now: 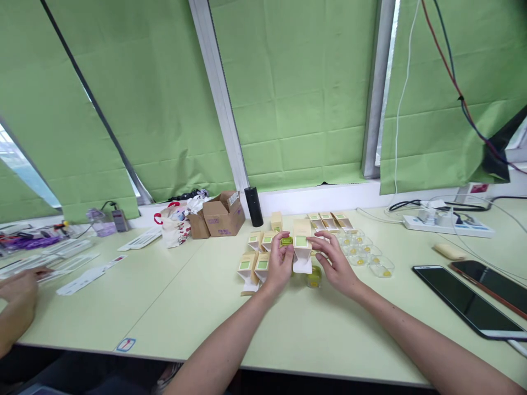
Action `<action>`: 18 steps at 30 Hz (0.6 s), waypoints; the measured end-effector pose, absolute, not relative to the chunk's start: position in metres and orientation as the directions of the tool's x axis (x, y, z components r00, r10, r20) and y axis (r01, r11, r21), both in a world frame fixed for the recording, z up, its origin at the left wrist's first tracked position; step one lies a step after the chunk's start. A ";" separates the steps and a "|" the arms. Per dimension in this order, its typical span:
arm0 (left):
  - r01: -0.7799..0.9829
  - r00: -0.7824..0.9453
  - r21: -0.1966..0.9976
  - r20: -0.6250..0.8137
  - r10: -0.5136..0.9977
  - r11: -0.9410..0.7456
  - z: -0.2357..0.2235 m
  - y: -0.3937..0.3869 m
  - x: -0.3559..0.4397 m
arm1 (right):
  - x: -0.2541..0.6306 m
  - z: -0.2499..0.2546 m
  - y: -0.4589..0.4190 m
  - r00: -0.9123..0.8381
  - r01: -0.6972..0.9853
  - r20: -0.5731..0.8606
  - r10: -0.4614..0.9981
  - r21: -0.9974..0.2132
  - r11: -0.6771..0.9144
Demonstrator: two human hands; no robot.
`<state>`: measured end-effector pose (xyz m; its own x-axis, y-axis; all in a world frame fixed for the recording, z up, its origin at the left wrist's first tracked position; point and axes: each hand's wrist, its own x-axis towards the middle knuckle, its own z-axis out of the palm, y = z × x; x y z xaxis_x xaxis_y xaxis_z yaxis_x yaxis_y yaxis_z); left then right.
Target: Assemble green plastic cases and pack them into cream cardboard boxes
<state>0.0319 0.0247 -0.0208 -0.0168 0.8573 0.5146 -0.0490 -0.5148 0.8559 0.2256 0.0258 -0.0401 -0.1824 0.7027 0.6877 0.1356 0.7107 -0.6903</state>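
Across ten to two o'clock from the two hands, green blinds hang over the windows. Below them spreads the pale worktop. At ten o'clock sits a brown cardboard box; two dark-screened phones lie between three and four, and a white power strip between two and three. Near nine, well apart, is a co-worker's hand.

The right hand has its fingers spread and loosely curved, tips at the right edge of an upright carton in the middle, whose white flap points toward the person. A black cylinder stands between ten and eleven. More cartons stand at nine o'clock, clear plastic cups at three. Beside the carton's left edge, the left hand pinches a small green container between its fingers and thumb; a second container sits just beside, at five.
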 end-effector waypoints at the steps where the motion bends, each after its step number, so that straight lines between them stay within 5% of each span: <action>1: -0.032 -0.004 0.853 0.521 0.854 -0.521 -0.021 0.024 0.031 | 0.226 -0.040 0.026 -0.172 0.111 0.676 0.716 -0.709 0.696; 10: 0.068 0.150 0.758 0.635 0.757 -0.649 -0.020 0.022 0.024 | 0.228 -0.037 0.028 -0.155 0.042 0.643 0.750 -0.755 0.655; 18: 0.089 0.094 0.773 0.621 0.778 -0.628 -0.019 0.022 0.028 | 0.226 -0.039 0.026 -0.169 0.029 0.658 0.734 -0.741 0.671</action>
